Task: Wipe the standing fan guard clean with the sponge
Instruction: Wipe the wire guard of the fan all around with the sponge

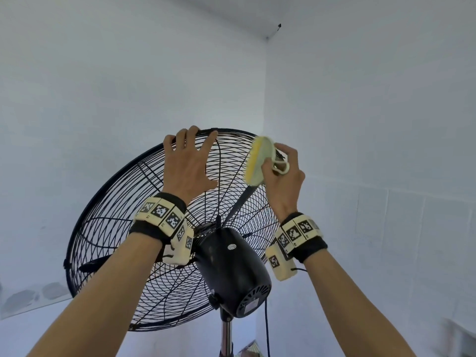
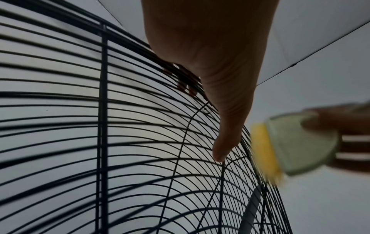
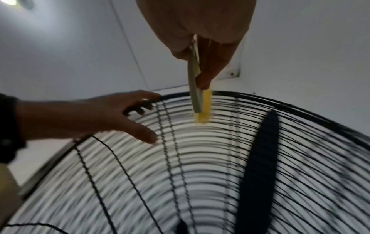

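The right hand, right of centre in the head view, grips a round sponge with a yellow scrubbing face and a pale green backing by its back handle, yellow face against the wires. The sponge sits at the upper right of the black wire standing fan guard, just below the rim. The left hand, at upper centre, lies spread on the guard, fingers hooked over the top rim and thumb resting on the wires.

Risks, as judged: the guard is tilted back on a chrome pole, so heavy pressure may swing or tip the fan. Thin wires may snag the sponge. A black blade lies directly behind the wires; a fingertip could slip through the gaps. A dark power cord hangs beside the pole.
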`<state>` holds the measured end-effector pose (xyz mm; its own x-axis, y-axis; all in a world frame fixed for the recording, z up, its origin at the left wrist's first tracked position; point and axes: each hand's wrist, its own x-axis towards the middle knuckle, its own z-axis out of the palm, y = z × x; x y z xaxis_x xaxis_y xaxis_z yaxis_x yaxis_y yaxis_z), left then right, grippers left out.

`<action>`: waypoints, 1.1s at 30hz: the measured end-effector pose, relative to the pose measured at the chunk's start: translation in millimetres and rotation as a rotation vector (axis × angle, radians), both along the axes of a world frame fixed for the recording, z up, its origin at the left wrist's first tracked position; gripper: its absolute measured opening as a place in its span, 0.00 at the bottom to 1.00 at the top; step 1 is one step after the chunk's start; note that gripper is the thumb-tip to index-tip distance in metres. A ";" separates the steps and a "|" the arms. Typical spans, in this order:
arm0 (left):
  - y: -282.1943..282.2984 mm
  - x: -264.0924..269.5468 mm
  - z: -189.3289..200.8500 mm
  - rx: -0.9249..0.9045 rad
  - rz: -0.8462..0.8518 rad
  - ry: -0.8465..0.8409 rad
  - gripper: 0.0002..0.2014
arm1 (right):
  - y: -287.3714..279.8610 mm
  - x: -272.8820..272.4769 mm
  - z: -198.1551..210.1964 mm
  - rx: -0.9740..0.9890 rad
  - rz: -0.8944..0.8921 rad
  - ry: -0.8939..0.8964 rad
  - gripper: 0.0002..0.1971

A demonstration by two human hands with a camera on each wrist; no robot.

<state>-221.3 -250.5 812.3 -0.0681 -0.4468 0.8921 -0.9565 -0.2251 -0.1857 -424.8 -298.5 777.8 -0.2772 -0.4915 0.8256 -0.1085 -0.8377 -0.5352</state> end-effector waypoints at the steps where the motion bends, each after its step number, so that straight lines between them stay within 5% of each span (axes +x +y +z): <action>1: -1.2 -2.1 -0.1 -0.004 0.000 0.001 0.64 | 7.6 3.2 10.1 -0.038 0.032 0.004 0.13; 6: -4.7 -0.1 -2.0 -0.035 -0.006 0.012 0.65 | 22.3 32.4 44.0 -0.163 0.140 0.063 0.07; 15: -0.9 0.8 -1.8 0.008 0.014 0.032 0.65 | -31.3 -10.4 53.0 0.228 -0.361 0.177 0.17; 23: -3.9 2.5 -3.2 -0.028 -0.008 0.021 0.64 | 8.7 25.7 46.0 -0.144 -0.123 0.357 0.13; 29: -1.5 3.4 -2.9 -0.004 0.007 0.031 0.65 | -29.9 -7.2 35.0 0.145 -0.338 0.195 0.21; 33: -3.4 -2.0 -2.9 -0.013 0.006 0.023 0.65 | -12.4 6.9 40.7 -0.083 -0.227 0.205 0.15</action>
<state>-223.3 -253.9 809.5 -0.0445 -0.4351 0.8993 -0.9592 -0.2330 -0.1602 -417.9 -310.9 818.5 -0.1964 -0.3647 0.9102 -0.3965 -0.8194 -0.4139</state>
